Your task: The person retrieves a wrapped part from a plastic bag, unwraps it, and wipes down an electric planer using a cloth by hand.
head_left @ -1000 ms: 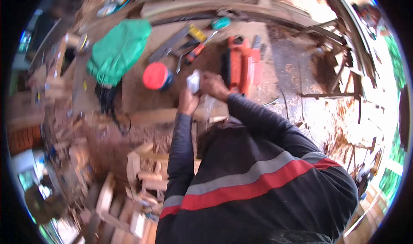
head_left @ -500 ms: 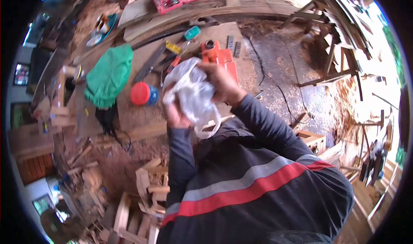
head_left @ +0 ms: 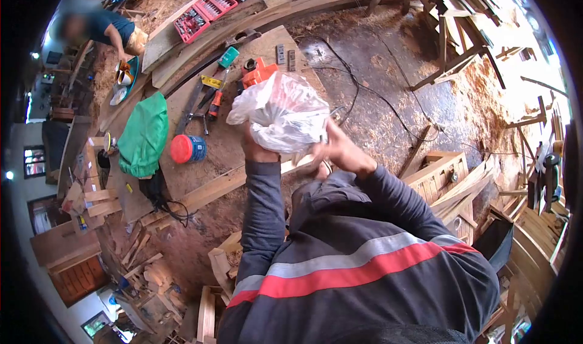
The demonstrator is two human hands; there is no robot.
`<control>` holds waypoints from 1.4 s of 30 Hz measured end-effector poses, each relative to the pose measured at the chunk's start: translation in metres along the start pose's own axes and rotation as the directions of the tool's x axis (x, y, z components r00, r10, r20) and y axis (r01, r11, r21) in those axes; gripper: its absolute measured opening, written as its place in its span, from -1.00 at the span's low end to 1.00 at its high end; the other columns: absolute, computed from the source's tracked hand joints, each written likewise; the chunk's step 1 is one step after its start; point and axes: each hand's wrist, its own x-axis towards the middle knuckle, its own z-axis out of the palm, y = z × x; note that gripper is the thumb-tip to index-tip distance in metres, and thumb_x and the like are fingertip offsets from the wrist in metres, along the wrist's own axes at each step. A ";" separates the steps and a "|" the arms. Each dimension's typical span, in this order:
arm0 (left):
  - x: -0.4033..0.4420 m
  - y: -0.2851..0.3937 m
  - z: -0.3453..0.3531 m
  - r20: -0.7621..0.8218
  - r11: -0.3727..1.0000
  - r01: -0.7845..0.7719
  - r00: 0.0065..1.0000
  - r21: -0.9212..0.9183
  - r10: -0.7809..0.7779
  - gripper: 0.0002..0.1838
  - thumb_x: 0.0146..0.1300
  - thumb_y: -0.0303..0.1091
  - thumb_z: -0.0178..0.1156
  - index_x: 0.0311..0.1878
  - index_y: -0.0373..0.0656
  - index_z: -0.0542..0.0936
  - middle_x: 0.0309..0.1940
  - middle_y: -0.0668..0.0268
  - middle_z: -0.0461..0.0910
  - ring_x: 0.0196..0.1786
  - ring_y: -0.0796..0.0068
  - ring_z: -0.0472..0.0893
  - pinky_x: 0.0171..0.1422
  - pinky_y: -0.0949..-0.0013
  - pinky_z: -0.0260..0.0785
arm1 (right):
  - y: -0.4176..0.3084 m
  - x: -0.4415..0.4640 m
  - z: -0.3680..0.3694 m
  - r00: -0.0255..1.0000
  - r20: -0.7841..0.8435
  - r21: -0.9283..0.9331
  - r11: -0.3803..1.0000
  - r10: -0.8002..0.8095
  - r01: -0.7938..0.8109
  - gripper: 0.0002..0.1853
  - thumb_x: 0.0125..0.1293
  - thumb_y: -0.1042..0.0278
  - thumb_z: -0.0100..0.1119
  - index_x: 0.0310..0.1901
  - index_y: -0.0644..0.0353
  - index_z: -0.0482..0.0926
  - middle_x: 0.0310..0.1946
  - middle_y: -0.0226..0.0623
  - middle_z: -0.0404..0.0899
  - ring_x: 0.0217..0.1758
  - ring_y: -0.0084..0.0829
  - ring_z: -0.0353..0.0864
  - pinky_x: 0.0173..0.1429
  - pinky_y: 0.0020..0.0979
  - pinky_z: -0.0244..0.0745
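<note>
Jar (head_left: 189,149) and tools (head_left: 215,105) on workbench (head_left: 226,146)

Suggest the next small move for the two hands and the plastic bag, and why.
I'd probably firm up the right hand on the plastic bag: it sits only at the bag's near right edge, and its grip is unclear. The left hand is partly hidden by the bag, which also blocks part of the orange tool.

One head-worn camera, wide round view: looked forward and steeply down; striped shirt (head_left: 364,272) lay near, workbench (head_left: 226,153) beyond, timber (head_left: 464,17) far right.
</note>
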 end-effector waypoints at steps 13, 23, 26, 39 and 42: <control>-0.015 0.051 -0.072 0.719 0.793 0.586 0.623 -0.167 -0.308 -0.70 0.40 -0.36 0.09 0.10 -0.33 0.55 -0.35 0.20 0.69 -0.35 0.54 0.66 -0.18 0.46 0.54 | -0.045 0.019 -0.076 0.668 0.701 -0.626 0.232 -0.249 0.744 -0.83 -0.10 0.52 0.24 -0.40 0.28 0.53 0.02 0.00 0.55 0.17 -0.06 0.53 0.11 -0.15 0.56; -0.022 0.027 -0.099 0.312 0.842 0.460 0.874 -0.281 -0.373 -0.48 0.11 -0.72 -0.05 0.16 -0.31 0.59 0.00 0.12 0.67 -0.10 0.46 0.68 -0.05 0.41 0.58 | -0.060 0.062 -0.059 0.949 0.308 -0.727 0.628 -0.064 0.278 -0.67 0.12 0.67 0.18 -0.03 0.32 0.62 -0.02 -0.15 0.66 0.02 -0.18 0.70 0.08 -0.28 0.59; -0.010 0.051 -0.118 0.383 0.864 0.500 0.812 -0.068 -0.440 -0.47 0.21 -0.68 0.06 0.30 -0.29 0.47 -0.26 0.24 0.69 -0.42 0.59 0.61 -0.33 0.52 0.44 | -0.051 0.080 -0.073 0.930 0.367 -0.570 0.794 0.018 0.210 -0.71 0.14 0.67 0.14 -0.06 0.34 0.62 0.01 -0.16 0.67 0.00 -0.31 0.69 0.14 -0.34 0.55; 0.020 0.029 -0.149 0.428 0.554 0.539 0.842 -0.635 -0.329 -0.02 0.00 -0.45 0.55 0.48 -0.20 0.20 -0.13 0.41 0.37 -0.35 0.66 0.42 -0.06 0.38 0.43 | -0.015 0.141 -0.065 0.932 -0.041 -0.427 0.837 0.360 -0.342 -0.80 0.30 0.36 0.35 -0.14 0.28 0.67 -0.35 -0.47 0.61 -0.31 -0.66 0.54 -0.25 -0.55 0.46; 0.036 0.008 -0.139 0.548 0.803 0.533 0.769 -0.266 -0.329 0.13 -0.12 -0.53 0.60 0.53 -0.05 0.16 -0.01 0.34 0.32 -0.37 0.70 0.37 -0.33 0.58 0.31 | 0.012 0.167 -0.054 0.896 -0.194 -0.483 0.756 0.400 -0.442 -0.79 0.33 0.36 0.33 -0.12 0.33 0.68 -0.35 -0.41 0.63 -0.42 -0.61 0.56 -0.31 -0.54 0.51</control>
